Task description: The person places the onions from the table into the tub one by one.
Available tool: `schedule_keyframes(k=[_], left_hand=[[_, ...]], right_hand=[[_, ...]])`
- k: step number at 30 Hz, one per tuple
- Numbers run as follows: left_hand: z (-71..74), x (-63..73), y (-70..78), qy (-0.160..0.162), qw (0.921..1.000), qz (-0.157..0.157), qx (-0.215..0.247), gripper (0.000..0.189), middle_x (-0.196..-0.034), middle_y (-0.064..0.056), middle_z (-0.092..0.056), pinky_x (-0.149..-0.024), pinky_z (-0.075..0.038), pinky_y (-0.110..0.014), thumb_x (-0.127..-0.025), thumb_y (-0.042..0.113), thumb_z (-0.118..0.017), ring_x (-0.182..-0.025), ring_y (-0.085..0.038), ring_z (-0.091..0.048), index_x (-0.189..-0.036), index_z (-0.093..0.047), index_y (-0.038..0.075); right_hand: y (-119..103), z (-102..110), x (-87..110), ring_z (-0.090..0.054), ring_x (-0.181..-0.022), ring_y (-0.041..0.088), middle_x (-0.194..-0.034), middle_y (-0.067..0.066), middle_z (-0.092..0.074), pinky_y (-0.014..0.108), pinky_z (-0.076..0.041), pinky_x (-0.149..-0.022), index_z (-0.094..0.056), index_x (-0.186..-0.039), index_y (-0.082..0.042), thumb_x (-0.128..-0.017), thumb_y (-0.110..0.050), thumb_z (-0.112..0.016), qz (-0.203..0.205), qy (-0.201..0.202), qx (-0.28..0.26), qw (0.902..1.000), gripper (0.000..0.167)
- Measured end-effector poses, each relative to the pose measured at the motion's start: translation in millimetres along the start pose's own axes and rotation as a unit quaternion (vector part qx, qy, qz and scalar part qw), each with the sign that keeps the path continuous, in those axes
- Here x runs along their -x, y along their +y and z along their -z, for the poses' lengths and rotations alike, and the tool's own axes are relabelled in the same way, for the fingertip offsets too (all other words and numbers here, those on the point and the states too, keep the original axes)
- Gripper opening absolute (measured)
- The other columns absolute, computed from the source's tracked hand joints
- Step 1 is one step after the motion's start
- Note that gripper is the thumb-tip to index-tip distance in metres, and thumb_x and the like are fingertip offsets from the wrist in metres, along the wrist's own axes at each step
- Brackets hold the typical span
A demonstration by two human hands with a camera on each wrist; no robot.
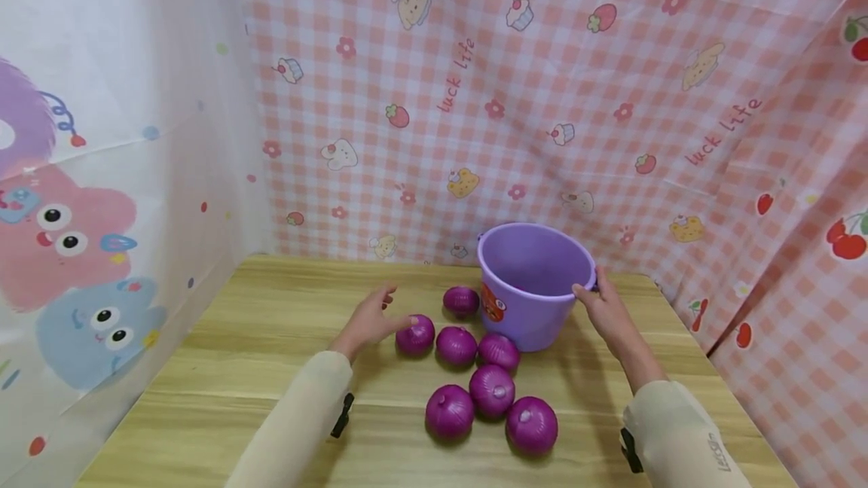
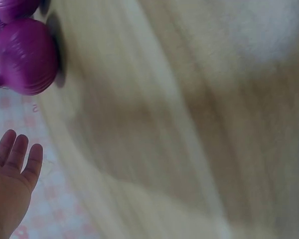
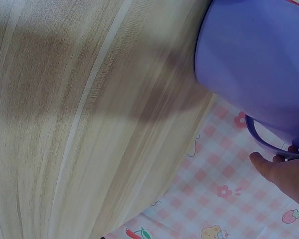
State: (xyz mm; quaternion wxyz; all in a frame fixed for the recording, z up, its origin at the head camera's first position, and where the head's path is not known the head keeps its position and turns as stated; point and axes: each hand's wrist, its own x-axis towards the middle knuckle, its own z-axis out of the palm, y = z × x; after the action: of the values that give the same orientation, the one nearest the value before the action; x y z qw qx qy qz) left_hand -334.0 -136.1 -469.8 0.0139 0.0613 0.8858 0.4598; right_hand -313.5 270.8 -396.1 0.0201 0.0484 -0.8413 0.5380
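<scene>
A purple bucket (image 1: pixel 529 315) stands upright at the back right of the table, a red label on its side. My right hand (image 1: pixel 608 313) holds its rim on the right, thumb at the front; in the right wrist view the fingers are partly hidden beside the bucket handle (image 3: pixel 261 142). My left hand (image 1: pixel 369 324) is held with spread fingers beside the leftmost red onion (image 1: pixel 415 335). The thumb overlaps that onion in the head view, and whether it touches cannot be told. A sliver of magenta shows inside the bucket.
Several more red onions lie left of and in front of the bucket, including a back one (image 1: pixel 461 300) and a front one (image 1: pixel 532 425). The wooden table (image 1: pixel 271 337) meets a checked cloth (image 1: pixel 434 134) behind and a printed cloth (image 1: pixel 136 96) at left.
</scene>
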Motion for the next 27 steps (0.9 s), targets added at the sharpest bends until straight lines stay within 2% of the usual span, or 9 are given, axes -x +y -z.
schedule_keyframes(k=[4, 11, 20, 27], left_hand=[[-6.3, 3.2, -8.5, -0.011, 0.9999, 0.002, 0.005, 0.092, -0.142, -0.025, -0.047, -0.105, -0.041, -0.057, -0.080, 0.037, -0.083, -0.129, -0.040, -0.046, -0.150, -0.036, 0.002], [-17.4, 8.0, -17.4, -0.031, 0.9994, 0.011, -0.006, 0.094, -0.140, -0.024, -0.048, -0.106, -0.040, -0.057, -0.077, 0.037, -0.086, -0.128, -0.040, -0.048, -0.150, -0.036, 0.002], [-26.0, 8.8, -16.5, -0.043, 0.9990, 0.001, -0.004, 0.090, -0.133, -0.024, -0.052, -0.103, -0.043, -0.055, -0.077, 0.029, -0.088, -0.121, -0.039, -0.052, -0.147, -0.040, -0.001], [-29.7, 8.0, -17.3, -0.051, 0.9987, 0.006, -0.006, 0.085, -0.132, -0.021, -0.054, -0.103, -0.043, -0.054, -0.077, 0.027, -0.087, -0.120, -0.037, -0.054, -0.145, -0.042, 0.001]], right_hand=[[0.3, -0.3, 0.8, 0.005, -0.149, 0.038, -0.161, 0.025, 0.006, 0.053, 0.001, -0.119, 0.010, -0.154, 0.000, -0.105, -0.022, -0.045, 0.005, 0.000, -0.002, 1.0000, 0.077], [-0.5, 0.5, 1.3, 0.005, -0.149, 0.038, -0.162, 0.024, 0.006, 0.054, 0.001, -0.119, 0.010, -0.155, -0.001, -0.106, -0.024, -0.044, 0.000, 0.003, 0.004, 1.0000, 0.077], [1.0, 0.6, -1.2, 0.006, -0.148, 0.038, -0.161, 0.026, 0.006, 0.054, 0.002, -0.119, 0.010, -0.155, -0.001, -0.106, -0.021, -0.044, -0.008, 0.001, 0.003, 1.0000, 0.076], [-2.1, -0.2, 2.4, 0.007, -0.149, 0.038, -0.162, 0.025, 0.007, 0.054, 0.002, -0.119, 0.011, -0.155, -0.002, -0.106, -0.025, -0.044, -0.015, 0.002, 0.008, 0.9998, 0.077]])
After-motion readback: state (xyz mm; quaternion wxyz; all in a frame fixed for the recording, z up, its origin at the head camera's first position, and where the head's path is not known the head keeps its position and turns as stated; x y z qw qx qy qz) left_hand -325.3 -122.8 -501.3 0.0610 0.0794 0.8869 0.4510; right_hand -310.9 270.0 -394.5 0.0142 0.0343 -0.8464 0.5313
